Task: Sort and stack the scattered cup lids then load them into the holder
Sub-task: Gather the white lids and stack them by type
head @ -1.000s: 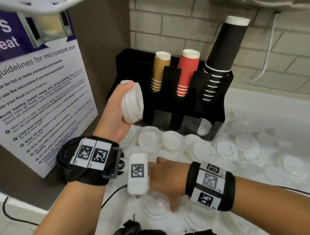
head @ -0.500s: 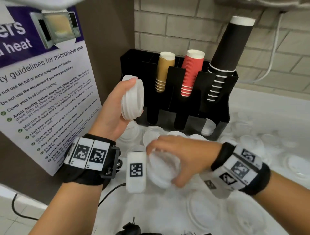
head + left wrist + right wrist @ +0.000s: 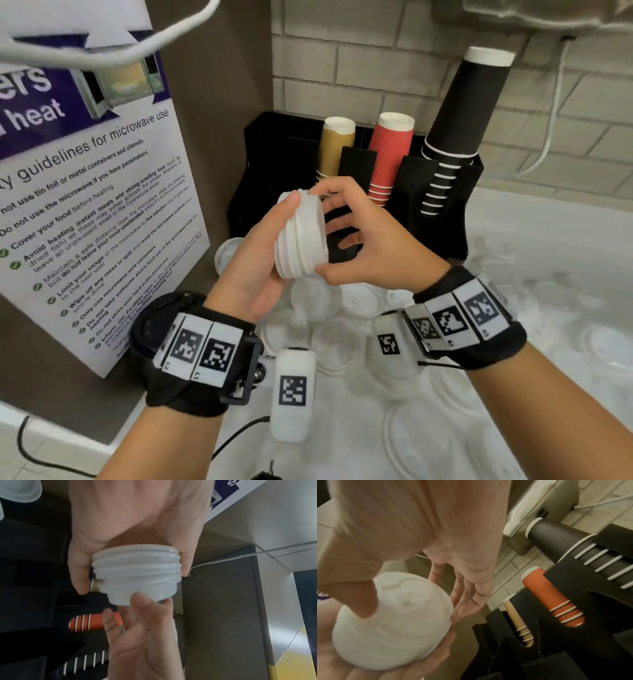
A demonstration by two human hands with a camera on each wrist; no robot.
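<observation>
Both hands are on a stack of lids [image 3: 301, 236], held on its side in the air just in front of the black holder [image 3: 442, 212]. The left hand [image 3: 253, 270] cups the stack from below, thumb curled over its top edge. The right hand [image 3: 363, 246] has its thumb under the near rim and its fingers spread against the end facing the holder; it seems to be pressing the outermost lid home, though the wrist views are too blurred at the rim to say whether that lid sits flush.

This looks like the stacking step: a lid being seated onto the growing pile. Many loose lids [image 3: 363, 301] lie on the counter [image 3: 513, 233] below and to the right of the holder, so sorting is far from done. The holder's upper slots carry tan, red and black cups [image 3: 390, 157].

Next the right hand must let go and reach down for another lid of matching size, while the left hand keeps the pile square.
</observation>
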